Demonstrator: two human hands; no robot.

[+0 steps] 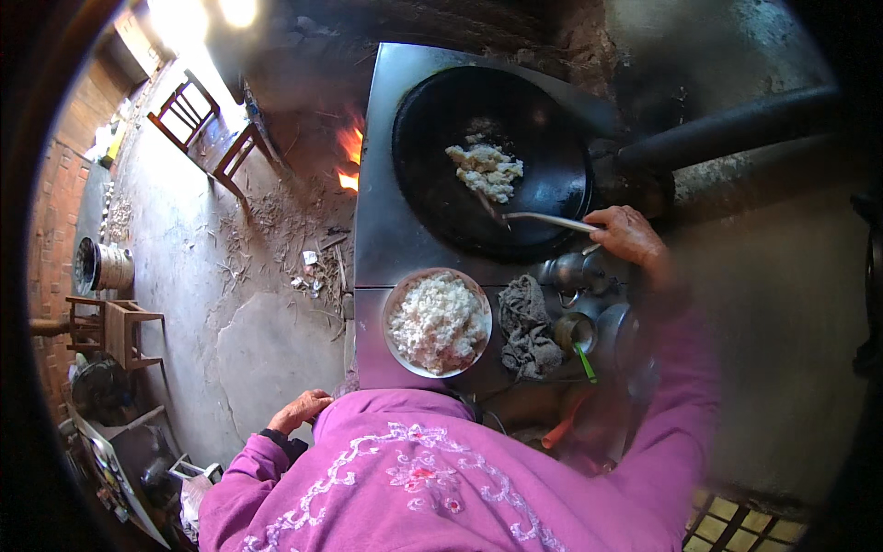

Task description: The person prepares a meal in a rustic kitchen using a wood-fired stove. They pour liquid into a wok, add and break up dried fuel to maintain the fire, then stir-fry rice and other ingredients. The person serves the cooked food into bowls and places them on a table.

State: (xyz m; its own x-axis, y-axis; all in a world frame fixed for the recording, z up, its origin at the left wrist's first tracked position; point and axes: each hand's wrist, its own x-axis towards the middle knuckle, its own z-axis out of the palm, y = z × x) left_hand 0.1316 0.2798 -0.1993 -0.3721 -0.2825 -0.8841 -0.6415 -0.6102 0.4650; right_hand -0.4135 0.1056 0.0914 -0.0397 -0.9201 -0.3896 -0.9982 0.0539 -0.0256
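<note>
My right hand [628,236] grips the handle of a metal spatula [552,221], its blade down in a large black wok [441,214] set into a metal stovetop [378,241]. Just beyond the blade, a clump of whitish cooked rice [486,171] lies in the wok. My left hand [300,410] rests low beside my body, left of the stove's near end; whether it touches anything is unclear. A bowl heaped with white rice [439,323] stands on the stovetop in front of me. To its right lie a crumpled grey cloth [528,328] and a jar [574,331] with a green-handled utensil [585,362].
Flames [350,157] burn at the stove's left side. A metal kettle [574,271] stands near my right forearm. A black stovepipe [724,129] runs off to the right. On the floor at left are a wooden chair [207,145], scattered twigs and a bucket [114,267].
</note>
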